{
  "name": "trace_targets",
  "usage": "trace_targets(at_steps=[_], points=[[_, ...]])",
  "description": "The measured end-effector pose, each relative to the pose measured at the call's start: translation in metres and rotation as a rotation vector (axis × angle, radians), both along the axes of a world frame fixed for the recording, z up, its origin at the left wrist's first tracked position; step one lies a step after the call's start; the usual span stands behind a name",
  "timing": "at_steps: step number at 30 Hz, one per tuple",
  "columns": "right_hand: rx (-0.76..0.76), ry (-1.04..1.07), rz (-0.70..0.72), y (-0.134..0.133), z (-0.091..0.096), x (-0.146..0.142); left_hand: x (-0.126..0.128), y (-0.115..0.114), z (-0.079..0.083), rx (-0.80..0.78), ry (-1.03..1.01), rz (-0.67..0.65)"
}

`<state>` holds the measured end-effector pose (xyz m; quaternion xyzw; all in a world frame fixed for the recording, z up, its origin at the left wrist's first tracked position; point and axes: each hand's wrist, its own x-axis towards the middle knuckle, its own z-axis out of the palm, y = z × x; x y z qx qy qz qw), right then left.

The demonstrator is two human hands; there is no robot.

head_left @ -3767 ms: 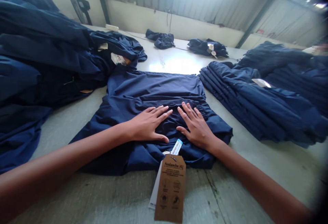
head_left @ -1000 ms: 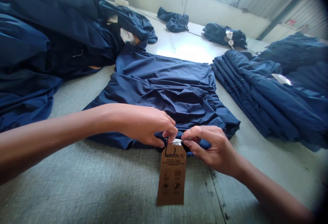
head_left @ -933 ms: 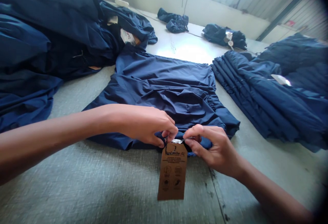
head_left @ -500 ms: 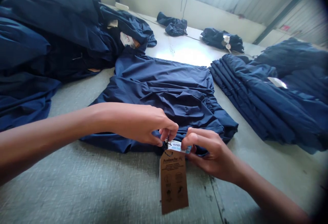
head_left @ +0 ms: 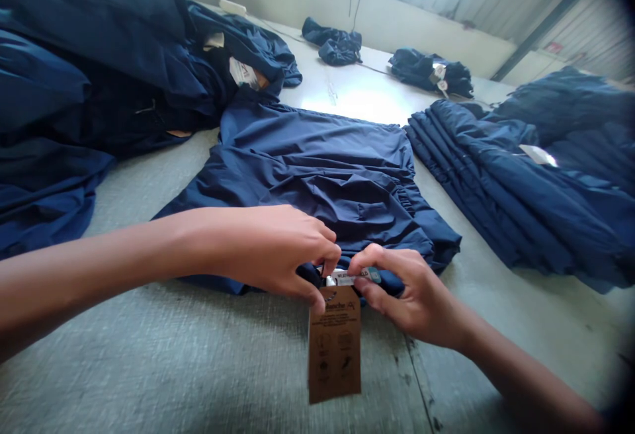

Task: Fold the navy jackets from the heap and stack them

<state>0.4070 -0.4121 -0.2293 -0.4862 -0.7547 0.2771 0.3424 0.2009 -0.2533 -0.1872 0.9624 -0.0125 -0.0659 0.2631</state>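
Note:
A folded navy garment lies on the table in front of me. At its near edge, a brown cardboard hang tag hangs by a dark cord over the tabletop. My left hand has thumb and forefinger closed around the cord at the tag's top. Between both hands sits a small white and blue label with printed lettering. My right hand pinches that label between thumb and forefinger. What the left fingertips grip exactly is partly hidden.
A large heap of navy garments rises on the left. On the right lies a stack of folded navy garments with a white tag on top. Two bundled garments rest farther back on the pale table.
My left thumb has moved down over the top of the hang tag. The right thumb has come forward onto the label, which now lies flatter. The tag has shifted slightly.

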Motion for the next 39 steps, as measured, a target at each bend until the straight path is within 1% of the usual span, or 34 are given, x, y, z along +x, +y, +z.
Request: trace_targets(at_steps=[4, 7, 9, 13, 16, 23, 26, 28, 30, 31, 34, 37, 39], points=[[0.005, 0.004, 0.033, -0.001, 0.002, 0.001, 0.003, 0.0, -0.003, 0.053, 0.01, -0.014], [0.013, -0.029, 0.019, -0.001, 0.002, 0.001, 0.005, 0.004, -0.009, 0.016, 0.007, -0.058], [0.05, -0.049, 0.016, 0.0, 0.001, 0.0, 0.006, 0.006, -0.013, -0.005, -0.003, -0.076], [0.123, 0.009, 0.134, 0.001, -0.001, -0.002, 0.008, 0.003, -0.022, 0.001, -0.048, -0.056], [0.147, 0.067, 0.162, -0.001, -0.003, -0.005, 0.009, -0.001, -0.025, -0.009, -0.116, -0.073], [0.066, 0.189, 0.186, -0.004, -0.003, -0.017, 0.012, -0.001, -0.03, -0.05, -0.117, -0.182], [0.055, 0.168, 0.214, -0.005, -0.003, -0.019, 0.012, -0.001, -0.031, -0.062, -0.129, -0.176], [0.067, 0.105, 0.231, -0.007, -0.003, -0.021, 0.011, 0.0, -0.029, -0.075, -0.119, -0.156], [0.129, -0.001, 0.245, -0.01, -0.006, -0.023, 0.01, 0.002, -0.026, -0.102, -0.101, -0.14], [0.185, -0.062, 0.249, -0.012, -0.007, -0.025, 0.009, 0.003, -0.025, -0.12, -0.093, -0.137], [0.411, -0.209, 0.255, -0.014, -0.013, -0.033, 0.006, 0.004, -0.019, -0.148, -0.072, -0.162], [0.623, -0.282, 0.248, -0.016, -0.017, -0.04, 0.006, -0.001, -0.014, -0.089, -0.048, -0.202], [0.714, -0.322, 0.234, -0.017, -0.018, -0.043, 0.008, -0.006, -0.013, -0.044, -0.047, -0.209]])
